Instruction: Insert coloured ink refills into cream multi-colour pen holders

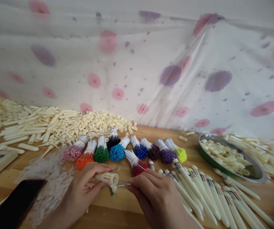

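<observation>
My left hand [85, 187] is closed, pinching a cream slotted plastic pen part [108, 179] between thumb and fingers, its wide end facing right. Coloured lines show through its slots. Just to the right, my right hand [154, 194] is closed on a thin pen refill [123, 185], which points left to the cream part's open end. A small green tip [111, 191] shows below that end; whether it belongs to this refill I cannot tell. Behind my hands lie bundles of refills, among them a red bundle [137, 162], an orange bundle [87, 156] and a green bundle [101, 151].
Assembled multicolour pens [206, 190] lie at the right. Behind them, a metal bowl [255, 173] holds cream slotted parts. A heap of cream pieces [79, 122] covers the back left. Clear plastic bits [48, 181] and a black phone [16, 203] lie at the front left.
</observation>
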`<state>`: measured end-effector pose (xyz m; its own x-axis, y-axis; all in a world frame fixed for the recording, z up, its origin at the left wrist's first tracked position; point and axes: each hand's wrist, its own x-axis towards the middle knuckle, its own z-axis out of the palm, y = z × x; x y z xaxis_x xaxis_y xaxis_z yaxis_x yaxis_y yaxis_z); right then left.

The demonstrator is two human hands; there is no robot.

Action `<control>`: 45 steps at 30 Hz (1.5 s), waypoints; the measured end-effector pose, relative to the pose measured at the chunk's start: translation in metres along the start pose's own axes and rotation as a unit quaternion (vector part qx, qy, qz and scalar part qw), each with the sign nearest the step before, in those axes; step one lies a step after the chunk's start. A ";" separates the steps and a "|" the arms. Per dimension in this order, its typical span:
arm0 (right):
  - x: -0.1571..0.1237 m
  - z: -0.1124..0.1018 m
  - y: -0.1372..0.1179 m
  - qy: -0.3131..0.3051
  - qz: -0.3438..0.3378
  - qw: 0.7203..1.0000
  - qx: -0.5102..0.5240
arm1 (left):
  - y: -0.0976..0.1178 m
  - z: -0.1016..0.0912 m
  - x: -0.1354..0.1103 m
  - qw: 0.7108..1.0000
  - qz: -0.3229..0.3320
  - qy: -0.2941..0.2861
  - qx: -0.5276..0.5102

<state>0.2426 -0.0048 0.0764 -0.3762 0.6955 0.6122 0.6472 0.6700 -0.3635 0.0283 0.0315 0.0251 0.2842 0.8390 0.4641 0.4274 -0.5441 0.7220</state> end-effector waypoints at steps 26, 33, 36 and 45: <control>-0.001 -0.007 0.001 -0.008 -0.081 0.996 -0.034 | 0.010 0.001 0.000 0.993 -0.068 0.019 -0.096; -0.001 0.002 -0.012 0.035 -0.083 0.995 -0.051 | 0.003 0.008 -0.003 0.969 -0.098 0.001 -0.226; -0.001 0.003 -0.015 0.054 -0.097 0.992 -0.063 | 0.001 0.009 -0.004 0.966 -0.110 -0.002 -0.236; -0.003 0.016 -0.014 0.034 -0.093 0.992 -0.078 | 0.006 0.006 -0.003 0.987 -0.086 -0.006 -0.138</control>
<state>0.2238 -0.0120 0.0687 -0.4572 0.5402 0.7065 0.6674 0.7335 -0.1290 0.0354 0.0260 0.0248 0.2390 0.9176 0.3178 0.2206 -0.3700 0.9025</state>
